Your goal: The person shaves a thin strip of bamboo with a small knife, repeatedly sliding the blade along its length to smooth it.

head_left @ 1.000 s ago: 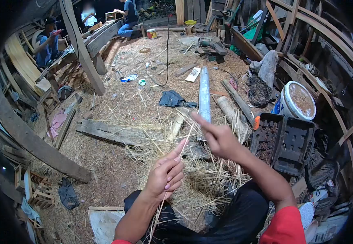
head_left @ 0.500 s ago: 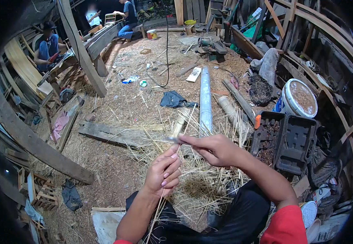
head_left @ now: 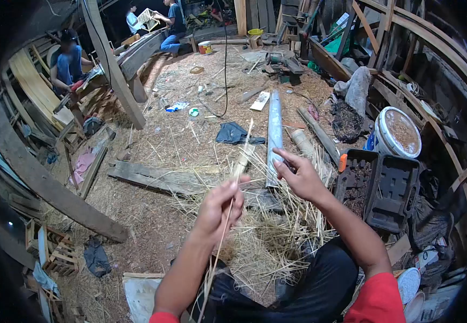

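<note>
Thin straw-coloured strips [head_left: 226, 229] run up from my lap through my left hand [head_left: 220, 209], whose fingers are wrapped round them; the frayed tip stands above the fist. Right of it and slightly higher, my right hand [head_left: 301, 175] is raised with thumb and fingers apart, holding nothing that shows. A pale split piece of bamboo [head_left: 242, 161] lies just beyond my left hand. Loose strips [head_left: 268, 237] are heaped on the ground between my legs and below my right hand.
A grey plank [head_left: 158, 177] lies at left, a long pale board [head_left: 274, 134] ahead. An open black case [head_left: 376, 188] and a white bucket [head_left: 399, 132] stand at right. One person [head_left: 69, 67] sits at far left; two others handle a slatted frame [head_left: 148, 20] at the back.
My right hand has come away from my left hand, moved right and opened; the small object at its fingertips no longer shows. In the background, the slatted frame has been raised and tilted.
</note>
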`<state>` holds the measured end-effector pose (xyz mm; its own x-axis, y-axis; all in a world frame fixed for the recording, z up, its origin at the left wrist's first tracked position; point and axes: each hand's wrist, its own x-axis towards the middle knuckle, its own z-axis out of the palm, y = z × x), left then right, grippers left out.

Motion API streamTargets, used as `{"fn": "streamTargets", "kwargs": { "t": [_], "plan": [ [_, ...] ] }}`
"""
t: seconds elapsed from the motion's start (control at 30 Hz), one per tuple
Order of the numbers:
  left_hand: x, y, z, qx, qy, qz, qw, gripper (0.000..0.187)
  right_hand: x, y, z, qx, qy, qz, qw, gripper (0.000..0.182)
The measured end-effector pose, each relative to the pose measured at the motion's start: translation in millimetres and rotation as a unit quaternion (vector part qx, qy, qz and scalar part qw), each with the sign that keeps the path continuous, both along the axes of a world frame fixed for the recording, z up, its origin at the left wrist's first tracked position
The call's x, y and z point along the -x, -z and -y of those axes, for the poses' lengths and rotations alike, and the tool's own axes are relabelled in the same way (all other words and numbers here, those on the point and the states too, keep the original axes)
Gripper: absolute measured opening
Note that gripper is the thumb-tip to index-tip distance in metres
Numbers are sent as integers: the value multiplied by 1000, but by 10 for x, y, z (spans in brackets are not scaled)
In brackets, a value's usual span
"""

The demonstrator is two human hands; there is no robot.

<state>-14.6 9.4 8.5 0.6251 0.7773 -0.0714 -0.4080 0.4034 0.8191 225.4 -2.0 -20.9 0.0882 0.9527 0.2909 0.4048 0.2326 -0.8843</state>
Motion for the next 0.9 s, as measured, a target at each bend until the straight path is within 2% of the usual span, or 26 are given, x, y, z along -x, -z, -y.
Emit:
{"fn": "streamTargets", "kwargs": {
  "t": [0.1,0.23,0.3,0.33,0.37,0.43,0.5,0.53,0.63,0.67,0.77,0.83,0.87,0.9],
  "plan": [
    [-240,-368,-329,-29,-102,-26,994,25,41,-95,-3,18,4,-67,998,38],
    [-375,-516,-660,-181,-112,-51,976,18,109,-432,178,96,-28,-159,982,33],
    [-409,-494,-633,-264,-105,-64,957,16,128,-502,251,149,-75,-212,963,33],
    [-435,-493,-514,-286,-101,-35,952,15,146,-513,267,181,-104,-273,939,35],
    [-432,-409,-438,-318,-93,-31,943,15,183,-507,256,179,-98,-303,931,36],
    [-342,-300,-237,-388,-28,-57,920,15,252,-492,230,178,-88,-361,911,39],
    [-271,-227,-127,-411,46,-80,907,15,210,-401,148,210,-88,-411,883,34],
    [-237,-272,-46,-431,50,-115,893,14,208,-359,96,210,-90,-429,874,32],
    [-181,-297,-36,-571,72,-177,799,13,218,-364,35,207,-105,-452,861,27],
    [-193,-295,-14,-590,60,-159,789,12,230,-351,4,204,-106,-450,863,26],
    [-148,-228,-54,-597,84,-163,781,18,262,-366,-42,171,-96,-457,868,21],
    [-109,-188,-36,-431,104,-146,885,24,311,-421,-47,106,-52,-451,885,16],
    [-89,-175,-35,-341,112,-135,924,28,279,-397,-112,66,-21,-447,892,15],
    [-64,-168,-67,-301,120,-120,938,31,229,-377,-159,30,19,-442,896,17]
  ]
}}
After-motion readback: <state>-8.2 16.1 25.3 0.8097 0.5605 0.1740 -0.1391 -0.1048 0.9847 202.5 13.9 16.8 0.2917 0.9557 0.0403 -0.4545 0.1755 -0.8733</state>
